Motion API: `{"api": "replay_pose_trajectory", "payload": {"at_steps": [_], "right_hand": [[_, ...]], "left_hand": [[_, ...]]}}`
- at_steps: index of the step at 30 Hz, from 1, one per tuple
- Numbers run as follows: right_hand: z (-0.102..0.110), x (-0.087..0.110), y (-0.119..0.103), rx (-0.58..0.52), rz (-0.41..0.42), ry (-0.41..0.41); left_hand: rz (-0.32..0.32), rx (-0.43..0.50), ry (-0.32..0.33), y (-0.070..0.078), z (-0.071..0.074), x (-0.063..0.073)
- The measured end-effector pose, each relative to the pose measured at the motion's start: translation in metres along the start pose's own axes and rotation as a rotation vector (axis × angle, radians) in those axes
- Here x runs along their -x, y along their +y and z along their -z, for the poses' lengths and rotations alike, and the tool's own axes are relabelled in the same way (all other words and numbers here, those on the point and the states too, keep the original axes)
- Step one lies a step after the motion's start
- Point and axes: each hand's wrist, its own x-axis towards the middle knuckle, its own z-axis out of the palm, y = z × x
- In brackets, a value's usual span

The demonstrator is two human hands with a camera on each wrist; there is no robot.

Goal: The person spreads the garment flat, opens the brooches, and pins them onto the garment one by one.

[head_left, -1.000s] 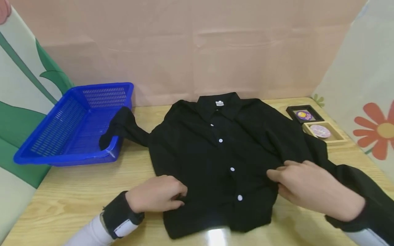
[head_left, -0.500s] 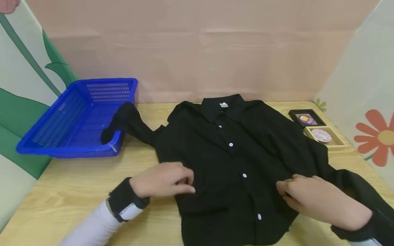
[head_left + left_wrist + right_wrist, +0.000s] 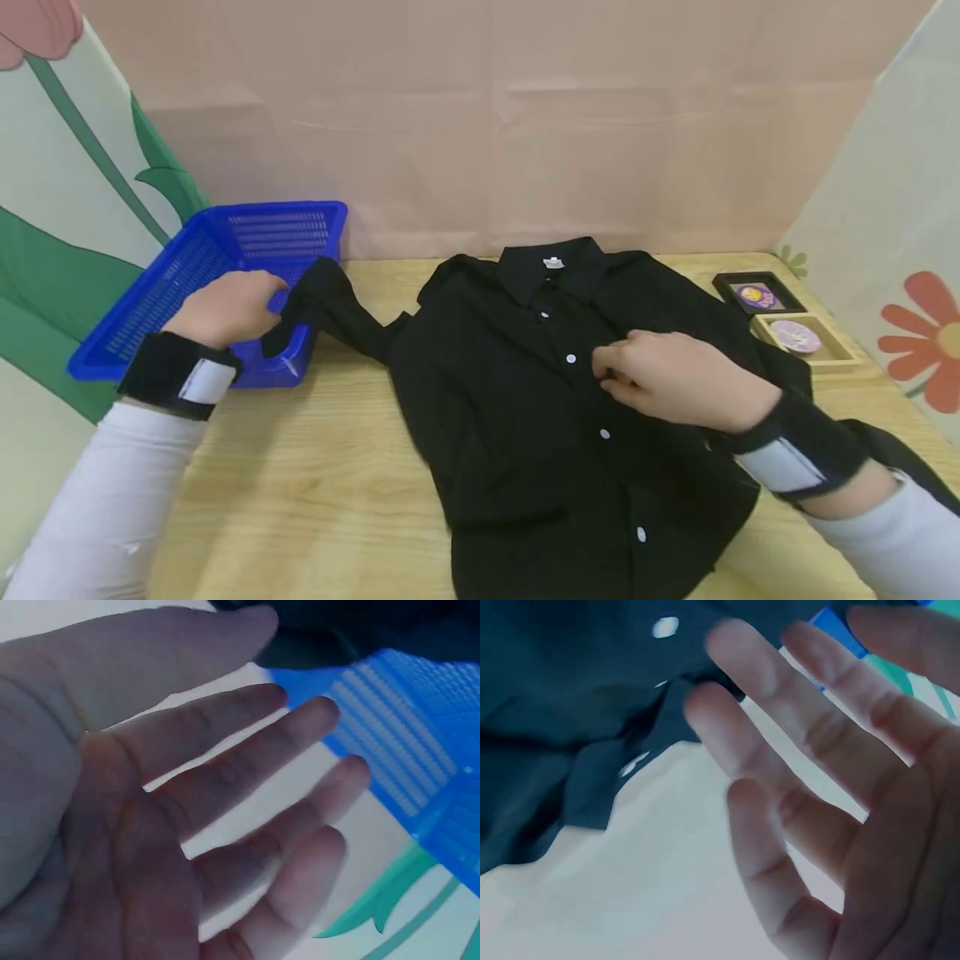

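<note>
A black button-up shirt [image 3: 525, 400] with white buttons lies face up on the wooden table [image 3: 300, 467]. One of its sleeves [image 3: 337, 312] drapes over the near corner of a blue plastic basket [image 3: 262, 210]. My left hand [image 3: 228, 307] hovers at that sleeve's end by the basket. In the left wrist view the left hand [image 3: 225, 787] has straight fingers and holds nothing, with the basket [image 3: 405, 742] and the sleeve [image 3: 352, 630] beyond it. My right hand [image 3: 660, 379] is over the shirt's chest beside the buttons. Seen from the right wrist, the right hand [image 3: 817, 765] is spread over the shirt [image 3: 570, 697].
A small black frame [image 3: 756, 293] and a small wooden tray [image 3: 798, 337] with round badges sit at the table's far right. A pink backdrop stands behind, and flower-printed panels close off both sides. The shirt's other sleeve trails off the right front edge.
My left hand left the shirt's lower left side and moved out to the sleeve at the basket. My right hand moved from the right hem up to the chest.
</note>
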Motion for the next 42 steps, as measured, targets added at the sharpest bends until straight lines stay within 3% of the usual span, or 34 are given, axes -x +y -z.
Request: {"api": "replay_pose_trajectory", "payload": {"at_steps": [3,8,11,15,20,23,33,42], "right_hand": [[-0.001,-0.036,-0.004,-0.048,0.023,0.000],[-0.015,-0.085,-0.008,-0.153,0.026,-0.064],[-0.029,-0.109,-0.009,-0.205,0.019,-0.107],[-0.047,-0.128,-0.007,-0.196,-0.019,-0.166],[-0.063,-0.133,-0.004,-0.212,-0.095,-0.299],[-0.070,-0.133,-0.006,-0.205,-0.098,-0.324],[-0.082,-0.137,-0.014,-0.115,-0.120,-0.238],[-0.087,-0.140,-0.017,-0.126,-0.130,-0.203]], "left_hand": [[-0.015,0.001,-0.078,-0.004,0.004,-0.012],[-0.064,0.043,-0.165,-0.002,-0.004,-0.029],[-0.081,0.048,-0.181,-0.002,-0.007,-0.035],[-0.109,0.048,-0.175,-0.003,-0.005,-0.039],[-0.209,0.087,-0.166,-0.002,0.000,-0.042],[-0.240,0.093,-0.151,-0.003,0.002,-0.043],[-0.256,0.076,-0.112,-0.015,0.022,-0.040],[-0.226,0.023,0.002,-0.011,0.062,-0.015]]}}
